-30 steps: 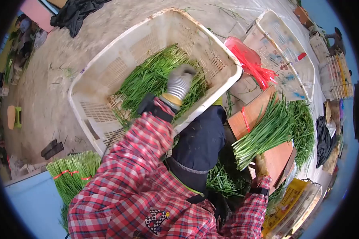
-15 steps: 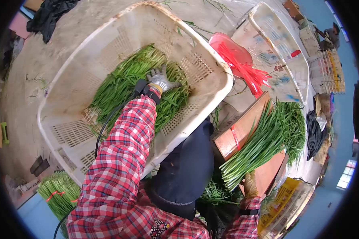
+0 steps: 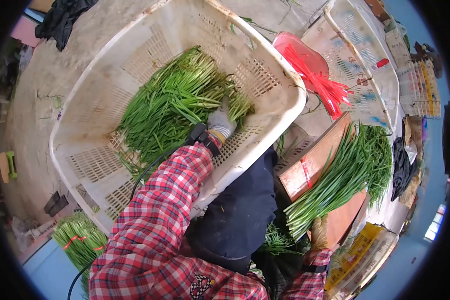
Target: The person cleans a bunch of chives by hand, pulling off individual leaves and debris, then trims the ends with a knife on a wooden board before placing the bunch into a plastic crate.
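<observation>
Green garlic chives (image 3: 157, 107) lie heaped in a large off-white plastic basket (image 3: 92, 65). My left hand (image 3: 222, 124), in a grey-and-white glove, reaches down at the right side of this heap. Its fingers slip in among the stems and are mostly hidden, so their grip does not show. At the lower right, my right hand (image 3: 319, 234), in a tan glove, is closed at the stem ends of a long bunch of chives (image 3: 330, 185). That bunch rests across a wooden board stand (image 3: 305, 172) with a red tie on its upright board; part of the hand is hidden beneath the stems.
Red plastic ties (image 3: 317, 77) lie in a pink scoop-like container (image 3: 289, 42) beside the basket. Another white basket (image 3: 342, 57) stands behind it. A tied chive bundle (image 3: 77, 237) is at lower left. A yellow crate (image 3: 355, 250) sits at lower right.
My left hand has moved right and toward me, from lying spread on top of the heap to reaching in at its side. My right hand remains at the stem ends. The view has shifted slightly.
</observation>
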`<state>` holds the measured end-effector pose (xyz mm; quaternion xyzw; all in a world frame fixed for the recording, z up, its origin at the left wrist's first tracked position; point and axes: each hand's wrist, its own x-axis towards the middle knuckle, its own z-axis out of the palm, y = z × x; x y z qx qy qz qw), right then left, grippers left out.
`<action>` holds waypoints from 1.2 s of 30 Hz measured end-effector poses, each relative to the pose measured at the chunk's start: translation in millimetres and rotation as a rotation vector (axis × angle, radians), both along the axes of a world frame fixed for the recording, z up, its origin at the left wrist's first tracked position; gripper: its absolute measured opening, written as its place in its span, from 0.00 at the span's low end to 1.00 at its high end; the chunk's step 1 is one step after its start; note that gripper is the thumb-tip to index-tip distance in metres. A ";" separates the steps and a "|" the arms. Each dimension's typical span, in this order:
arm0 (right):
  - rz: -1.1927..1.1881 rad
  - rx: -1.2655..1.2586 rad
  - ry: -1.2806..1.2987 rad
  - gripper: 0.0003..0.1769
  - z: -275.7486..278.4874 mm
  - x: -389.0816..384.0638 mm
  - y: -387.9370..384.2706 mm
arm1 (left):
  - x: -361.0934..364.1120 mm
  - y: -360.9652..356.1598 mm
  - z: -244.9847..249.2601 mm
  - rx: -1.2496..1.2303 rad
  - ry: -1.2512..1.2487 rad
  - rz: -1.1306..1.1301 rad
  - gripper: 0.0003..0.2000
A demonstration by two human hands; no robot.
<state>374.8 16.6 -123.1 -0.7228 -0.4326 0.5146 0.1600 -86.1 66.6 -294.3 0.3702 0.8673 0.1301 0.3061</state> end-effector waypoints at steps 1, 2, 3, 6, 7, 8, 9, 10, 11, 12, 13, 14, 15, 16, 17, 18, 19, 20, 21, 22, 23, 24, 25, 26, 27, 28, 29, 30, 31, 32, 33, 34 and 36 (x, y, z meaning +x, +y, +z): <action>0.023 0.017 0.018 0.32 -4.3 4.6 1.1 | 0.2 -7.9 3.8 0.028 -0.029 0.023 0.46; 0.045 0.034 0.035 0.32 -5.3 5.4 0.2 | -2.0 -14.2 12.2 0.055 -0.058 0.045 0.47; 0.036 0.032 0.038 0.32 -5.4 8.0 -0.9 | -9.9 -17.7 20.2 0.055 -0.169 0.146 0.46; 0.047 0.053 0.033 0.25 -5.5 5.7 -2.7 | -51.8 -52.3 -8.7 0.539 -0.405 0.272 0.26; 0.055 0.089 0.043 0.29 -12.7 10.6 -2.4 | -60.1 -64.2 6.4 0.599 -0.498 0.344 0.21; 0.063 0.125 0.054 0.32 -20.4 17.0 -2.3 | -67.6 -75.6 27.1 0.658 -0.591 0.417 0.16; 0.145 0.200 0.037 0.32 -27.6 25.6 -2.6 | -78.7 -87.1 36.0 0.631 -0.644 0.428 0.16; 0.135 0.197 0.042 0.32 -26.6 25.1 -5.6 | -90.8 -97.2 40.4 0.605 -0.697 0.441 0.17; 0.116 0.151 0.003 0.32 -19.3 19.1 -4.7 | -99.1 -102.6 35.0 0.644 -0.649 0.488 0.20; 0.100 0.104 -0.036 0.32 -11.6 12.6 -2.9 | -103.0 -100.5 26.9 0.641 -0.645 0.484 0.20; 0.070 0.063 -0.019 0.32 -3.1 2.6 -2.1 | -105.7 -93.8 25.9 0.626 -0.586 0.426 0.21; 0.072 0.062 -0.017 0.32 -8.8 7.2 -2.8 | -107.8 -86.1 25.9 0.613 -0.529 0.371 0.23; 0.111 0.124 -0.004 0.32 -16.7 15.0 -3.1 | -108.4 -77.6 25.7 0.615 -0.527 0.372 0.23; 0.149 0.187 0.006 0.32 -20.9 20.1 -2.4 | -107.0 -67.1 25.1 0.387 -0.229 0.212 0.26; 0.146 0.191 0.001 0.32 -18.7 20.6 -0.9 | -103.7 -54.8 23.6 0.156 0.063 0.049 0.29; 0.159 0.149 0.008 0.32 -15.5 22.0 0.0 | -100.0 -42.3 21.4 -0.078 0.350 -0.116 0.33; 0.171 0.105 0.016 0.32 -11.3 20.5 0.9 | -97.8 -29.1 24.7 -0.140 0.351 -0.173 0.34; 0.168 0.107 0.011 0.32 -5.8 11.7 0.2 | -99.2 -21.3 20.8 -0.137 0.347 -0.175 0.34; 0.140 0.112 0.042 0.32 -1.5 1.6 -1.6 | -99.6 -13.2 16.8 -0.197 0.362 -0.213 0.35; 0.112 0.118 0.071 0.33 1.6 -3.2 -1.0 | -98.2 -6.1 9.2 -0.255 0.376 -0.251 0.36; 0.153 0.168 0.062 0.33 -0.3 -3.0 -0.9 | -96.6 -7.8 -1.4 -0.177 0.441 -0.252 0.36; 0.146 0.167 0.055 0.33 4.6 -1.8 -0.7 | -92.7 -6.0 -11.4 -0.176 0.435 -0.260 0.36; 0.138 0.091 -0.082 0.33 16.6 -11.5 0.2 | -88.3 -6.1 -13.4 -0.156 0.378 -0.216 0.35; 0.132 0.012 -0.212 0.33 20.9 -18.2 -0.5 | -84.7 -8.4 -8.1 -0.141 0.327 -0.170 0.35; 0.196 0.219 -0.053 0.33 -19.0 22.0 -3.9 | -73.2 -15.6 -3.1 -0.113 0.292 -0.136 0.32; 0.194 0.217 -0.044 0.33 -19.8 18.2 -4.7 | -64.7 -26.3 -20.5 -0.007 0.334 -0.117 0.32; 0.140 0.178 -0.006 0.33 -14.2 11.7 -4.4 | -55.4 -32.4 -23.3 0.029 0.345 -0.121 0.32; 0.087 0.139 0.025 0.32 -9.6 9.0 -4.3 | -47.5 -34.9 -26.8 0.065 0.350 -0.125 0.33; 0.138 0.190 0.047 0.31 -11.1 6.9 -4.3 | -43.9 -32.8 -23.2 0.065 0.345 -0.125 0.33; 0.140 0.189 0.043 0.31 -8.8 6.7 -5.1 | -42.7 -30.6 -19.2 0.025 0.330 -0.127 0.33; 0.087 0.151 0.045 0.31 -6.8 5.7 -5.8 | -42.6 -28.5 -14.8 -0.014 0.317 -0.127 0.33; 0.035 0.113 0.048 0.32 -3.5 2.6 -5.3 | -42.6 -26.6 -12.2 -0.014 0.315 -0.123 0.33; 0.096 0.145 0.026 0.31 -6.6 4.6 -4.6 | -43.0 -21.8 -4.8 -0.081 0.407 -0.178 0.34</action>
